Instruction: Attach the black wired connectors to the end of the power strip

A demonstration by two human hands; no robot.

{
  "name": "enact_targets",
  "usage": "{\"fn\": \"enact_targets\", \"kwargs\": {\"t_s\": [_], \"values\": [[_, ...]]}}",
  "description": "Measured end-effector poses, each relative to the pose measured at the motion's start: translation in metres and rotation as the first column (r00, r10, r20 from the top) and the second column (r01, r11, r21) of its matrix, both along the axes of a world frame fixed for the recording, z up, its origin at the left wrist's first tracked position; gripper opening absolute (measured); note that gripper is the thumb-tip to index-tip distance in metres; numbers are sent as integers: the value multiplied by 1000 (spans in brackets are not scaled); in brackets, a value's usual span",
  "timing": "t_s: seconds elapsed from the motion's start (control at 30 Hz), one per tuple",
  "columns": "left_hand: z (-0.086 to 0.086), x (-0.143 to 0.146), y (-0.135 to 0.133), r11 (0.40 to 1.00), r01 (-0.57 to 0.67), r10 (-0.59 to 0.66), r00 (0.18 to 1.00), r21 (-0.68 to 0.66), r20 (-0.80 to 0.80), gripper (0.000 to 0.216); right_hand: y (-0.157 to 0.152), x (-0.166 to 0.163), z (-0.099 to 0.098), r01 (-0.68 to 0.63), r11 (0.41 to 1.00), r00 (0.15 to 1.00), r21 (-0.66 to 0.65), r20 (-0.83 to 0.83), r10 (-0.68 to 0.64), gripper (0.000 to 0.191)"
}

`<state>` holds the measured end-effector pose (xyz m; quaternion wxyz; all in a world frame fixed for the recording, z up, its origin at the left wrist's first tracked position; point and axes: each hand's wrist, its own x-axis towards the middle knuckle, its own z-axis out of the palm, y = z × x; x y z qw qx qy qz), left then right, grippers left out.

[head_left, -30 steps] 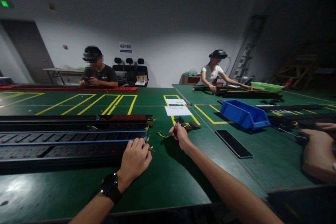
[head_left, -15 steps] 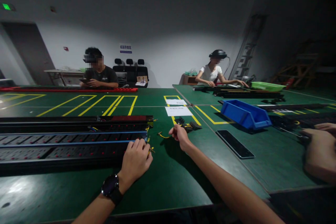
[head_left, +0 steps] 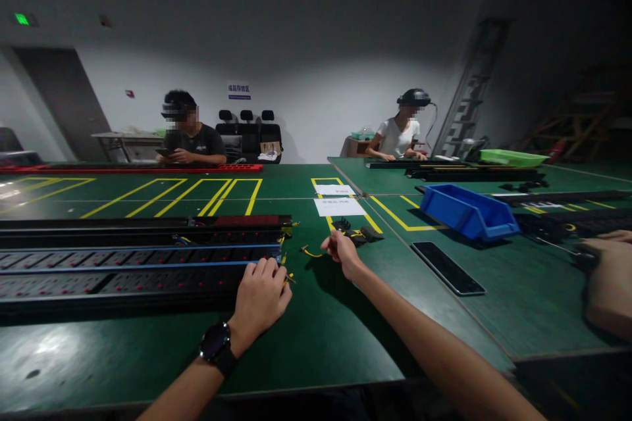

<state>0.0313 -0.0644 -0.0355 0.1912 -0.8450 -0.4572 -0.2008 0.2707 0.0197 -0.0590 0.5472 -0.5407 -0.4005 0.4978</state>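
My left hand [head_left: 261,296], a black watch on its wrist, rests curled on the near end of a long black power strip [head_left: 123,273] with red switches and a blue stripe. Short yellow wire ends stick out beside its fingers. My right hand [head_left: 342,251] reaches forward, fingers pinched together at a yellow wire [head_left: 310,252] lying on the green table [head_left: 320,335]. A small pile of black parts [head_left: 356,233] lies just beyond that hand.
More long black strips [head_left: 148,227] lie behind the first. White paper sheets [head_left: 338,206], a blue bin [head_left: 467,212] and a flat black panel [head_left: 447,268] lie to the right. A co-worker's arm [head_left: 609,283] is at the far right. Two people sit across the tables.
The view has shifted slightly; both hands stay almost where they were. The person in white at the far table has drawn the arms in.
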Motion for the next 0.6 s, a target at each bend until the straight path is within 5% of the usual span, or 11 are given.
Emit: {"fn": "enact_targets", "kwargs": {"t_s": [0.2, 0.3, 0.37, 0.43, 0.5, 0.6], "values": [[0, -1, 1, 1000, -4, 4, 1000, -2, -15, 14, 9, 7, 3, -2, 999, 1000, -34, 21, 3, 65], [1, -1, 0, 1000, -3, 3, 1000, -7, -20, 16, 13, 24, 11, 84, 992, 956, 94, 275, -107, 70], [1, -1, 0, 1000, -1, 1, 1000, -7, -19, 16, 13, 39, 15, 159, 959, 788, 235, 555, -267, 68], [1, 0, 0, 1000, -1, 1, 1000, -7, -16, 15, 13, 51, 16, 153, 929, 509, 338, 779, -367, 58], [1, 0, 1, 1000, -4, 4, 1000, -6, -16, 15, 13, 57, 13, 102, 930, 265, 354, 891, -368, 48], [1, 0, 1, 1000, -4, 4, 1000, 0, -16, 15, 15, 58, 3, 56, 959, 89, 278, 955, -282, 52]]}}
